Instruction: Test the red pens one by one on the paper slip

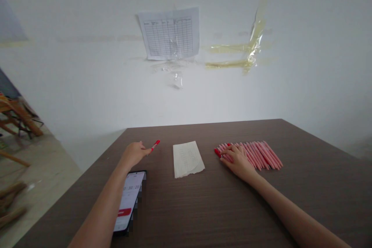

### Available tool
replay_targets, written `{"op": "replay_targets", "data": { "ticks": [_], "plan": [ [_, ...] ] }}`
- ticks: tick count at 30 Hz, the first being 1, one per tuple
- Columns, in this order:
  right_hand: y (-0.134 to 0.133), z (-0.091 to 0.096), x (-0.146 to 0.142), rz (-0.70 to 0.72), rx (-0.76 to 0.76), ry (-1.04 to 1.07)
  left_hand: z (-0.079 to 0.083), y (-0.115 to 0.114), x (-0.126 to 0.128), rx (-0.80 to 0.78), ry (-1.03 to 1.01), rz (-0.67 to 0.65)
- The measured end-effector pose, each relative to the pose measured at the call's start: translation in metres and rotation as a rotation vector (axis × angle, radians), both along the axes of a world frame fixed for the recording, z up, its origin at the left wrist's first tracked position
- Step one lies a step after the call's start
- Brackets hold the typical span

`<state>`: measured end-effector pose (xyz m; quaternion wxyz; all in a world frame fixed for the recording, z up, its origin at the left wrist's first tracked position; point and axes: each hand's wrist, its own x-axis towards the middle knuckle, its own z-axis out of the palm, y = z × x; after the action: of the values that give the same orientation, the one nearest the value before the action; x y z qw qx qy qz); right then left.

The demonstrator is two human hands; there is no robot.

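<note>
A slim pen with a red end [157, 143] is pinched in the fingers of my left hand [134, 154], above the left part of the table. My right hand [236, 159] lies over the left end of a row of pink pens [263, 155], its fingers stretched out and touching them. A red cap [217, 152] shows beside its fingertips. The hand hides parts of several pens. Between my hands lies a torn piece of paper [188, 159] with faint writing.
A phone [132, 197] with a lit screen lies below my left hand, partly behind my forearm. The brown table [186, 209] meets a white wall [101, 85]. A printed sheet [171, 35] and yellowed tape [229, 64] are stuck there. Wooden furniture [20, 112] stands at left.
</note>
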<state>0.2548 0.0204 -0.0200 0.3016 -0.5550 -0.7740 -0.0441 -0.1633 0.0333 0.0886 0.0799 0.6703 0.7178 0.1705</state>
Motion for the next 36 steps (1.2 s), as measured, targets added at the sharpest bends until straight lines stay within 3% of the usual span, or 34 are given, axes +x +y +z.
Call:
{"op": "replay_targets", "data": {
  "ticks": [9, 19, 27, 36],
  "plan": [
    [0.001, -0.001, 0.003, 0.029, 0.008, 0.035, -0.005, -0.013, 0.067, 0.059, -0.043, -0.166],
    [-0.004, 0.005, -0.002, 0.108, 0.004, 0.026, -0.044, -0.032, 0.136, 0.147, -0.089, -0.35],
    [-0.013, 0.009, -0.009, 0.213, -0.056, -0.016, -0.076, -0.037, 0.154, 0.202, -0.207, -0.447],
    [-0.015, 0.012, -0.013, 0.202, -0.062, -0.023, -0.083, -0.037, 0.154, 0.25, -0.244, -0.46]
  ]
}}
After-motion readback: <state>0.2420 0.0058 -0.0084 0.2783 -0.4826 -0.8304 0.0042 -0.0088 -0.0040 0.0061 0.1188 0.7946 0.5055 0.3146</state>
